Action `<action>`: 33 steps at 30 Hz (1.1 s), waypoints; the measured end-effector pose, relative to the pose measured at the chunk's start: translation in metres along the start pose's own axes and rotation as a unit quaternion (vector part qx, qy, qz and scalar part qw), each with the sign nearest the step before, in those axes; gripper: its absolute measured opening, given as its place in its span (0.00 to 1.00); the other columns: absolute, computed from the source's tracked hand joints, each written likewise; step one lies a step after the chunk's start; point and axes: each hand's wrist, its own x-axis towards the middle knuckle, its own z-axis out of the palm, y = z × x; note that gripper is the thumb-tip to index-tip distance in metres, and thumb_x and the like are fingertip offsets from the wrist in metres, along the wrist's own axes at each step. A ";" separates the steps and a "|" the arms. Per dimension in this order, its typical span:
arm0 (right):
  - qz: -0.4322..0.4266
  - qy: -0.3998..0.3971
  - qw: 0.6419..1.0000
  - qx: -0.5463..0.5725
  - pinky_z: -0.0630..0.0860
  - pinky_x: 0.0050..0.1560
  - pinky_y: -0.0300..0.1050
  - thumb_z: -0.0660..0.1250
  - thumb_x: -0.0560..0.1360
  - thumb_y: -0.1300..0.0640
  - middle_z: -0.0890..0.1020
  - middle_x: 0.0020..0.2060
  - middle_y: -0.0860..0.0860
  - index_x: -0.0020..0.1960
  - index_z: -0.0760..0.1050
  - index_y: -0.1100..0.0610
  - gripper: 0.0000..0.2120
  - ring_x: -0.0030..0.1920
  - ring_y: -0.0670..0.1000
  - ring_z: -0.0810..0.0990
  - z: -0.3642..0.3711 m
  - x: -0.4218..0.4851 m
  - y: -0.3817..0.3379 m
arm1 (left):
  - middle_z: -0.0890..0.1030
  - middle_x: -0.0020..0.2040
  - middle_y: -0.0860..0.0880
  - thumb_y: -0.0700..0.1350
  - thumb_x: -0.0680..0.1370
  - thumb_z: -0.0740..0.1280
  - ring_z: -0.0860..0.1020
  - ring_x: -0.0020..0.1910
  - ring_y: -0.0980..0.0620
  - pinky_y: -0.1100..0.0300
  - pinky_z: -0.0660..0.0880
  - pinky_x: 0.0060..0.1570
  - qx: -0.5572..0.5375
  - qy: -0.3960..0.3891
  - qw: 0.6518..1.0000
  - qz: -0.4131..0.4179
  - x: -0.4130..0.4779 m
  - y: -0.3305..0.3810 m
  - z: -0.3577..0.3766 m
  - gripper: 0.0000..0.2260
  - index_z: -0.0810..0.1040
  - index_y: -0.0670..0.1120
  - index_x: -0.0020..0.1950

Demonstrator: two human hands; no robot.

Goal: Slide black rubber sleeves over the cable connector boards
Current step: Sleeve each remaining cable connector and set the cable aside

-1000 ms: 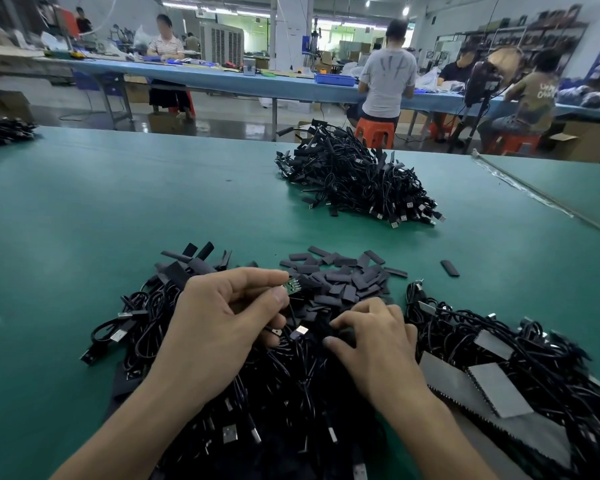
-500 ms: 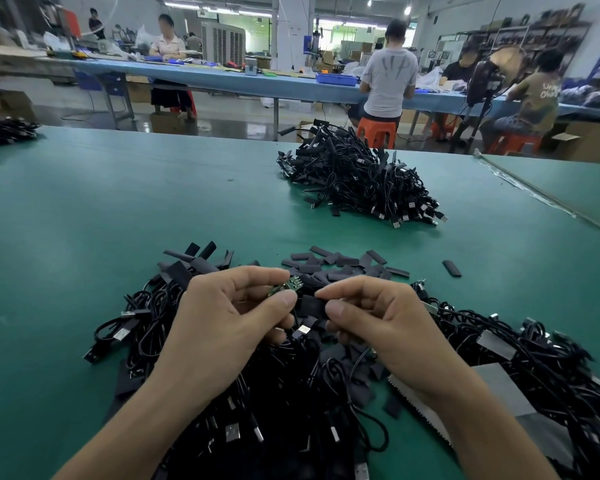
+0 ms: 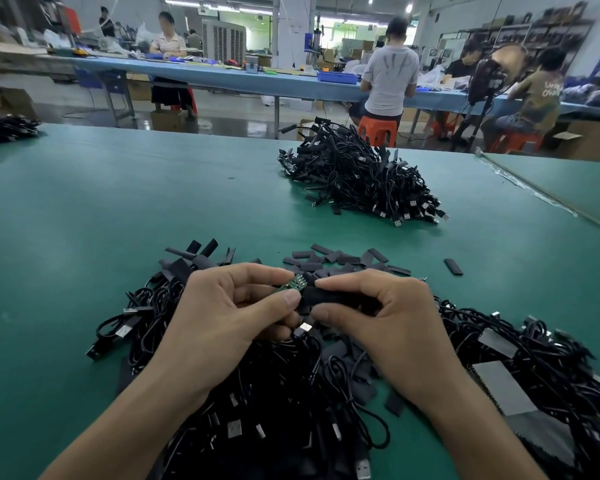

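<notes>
My left hand [image 3: 229,313] pinches a small green connector board [image 3: 293,284] on a black cable. My right hand [image 3: 378,313] grips a black rubber sleeve [image 3: 321,295] whose left end meets the board, which still sticks out past it. Both hands hover above a big tangle of black USB cables [image 3: 291,393] at the near edge of the green table [image 3: 84,220]. Loose black sleeves [image 3: 336,259] lie scattered just beyond my fingers, and one stray sleeve [image 3: 453,266] rests further right.
A second heap of black cables [image 3: 357,174] lies at the far middle of the table. Grey flat pieces [image 3: 503,389] lie among the cables at right. Another cable pile [image 3: 4,126] sits at the far left edge. People work at a blue bench beyond.
My right hand lifted off the cable pile with a black sleeve and moved left to the board in my left hand; the sleeve now meets the board.
</notes>
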 end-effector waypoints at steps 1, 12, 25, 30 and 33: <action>0.009 0.007 1.000 0.015 0.76 0.46 0.30 0.80 0.66 0.55 0.85 0.42 0.38 0.48 0.84 0.43 0.13 0.44 0.40 0.83 -0.002 0.001 0.001 | 0.85 0.37 0.40 0.45 0.64 0.76 0.84 0.34 0.48 0.64 0.79 0.34 0.000 -0.002 1.000 -0.001 0.000 0.001 0.000 0.10 0.87 0.48 0.45; 0.026 -0.023 0.996 0.083 0.81 0.44 0.38 0.77 0.64 0.51 0.87 0.38 0.45 0.45 0.86 0.48 0.10 0.41 0.46 0.86 -0.012 0.002 0.004 | 0.84 0.34 0.41 0.48 0.65 0.74 0.81 0.30 0.53 0.66 0.78 0.32 0.031 -0.030 0.999 -0.003 -0.001 0.004 0.000 0.10 0.88 0.50 0.45; 0.025 -0.061 0.996 0.055 0.77 0.42 0.31 0.78 0.63 0.50 0.86 0.39 0.41 0.46 0.86 0.46 0.11 0.41 0.41 0.85 -0.015 0.001 0.006 | 0.83 0.33 0.45 0.50 0.66 0.74 0.79 0.29 0.55 0.65 0.77 0.30 0.060 -0.056 0.997 -0.004 -0.002 0.000 0.001 0.09 0.88 0.51 0.44; 0.032 -0.095 0.993 0.056 0.74 0.39 0.30 0.79 0.64 0.51 0.86 0.38 0.42 0.47 0.85 0.45 0.12 0.38 0.40 0.83 -0.014 0.001 0.007 | 0.83 0.33 0.45 0.49 0.65 0.75 0.81 0.30 0.54 0.64 0.78 0.31 0.053 -0.067 0.996 -0.017 -0.003 -0.002 0.001 0.10 0.87 0.50 0.45; 0.022 -0.079 0.996 0.035 0.77 0.43 0.33 0.79 0.65 0.52 0.86 0.41 0.41 0.48 0.85 0.44 0.12 0.42 0.42 0.84 -0.012 0.001 0.007 | 0.83 0.33 0.44 0.49 0.63 0.76 0.81 0.30 0.52 0.63 0.78 0.31 0.045 -0.070 0.996 -0.021 -0.002 -0.002 0.002 0.12 0.87 0.49 0.45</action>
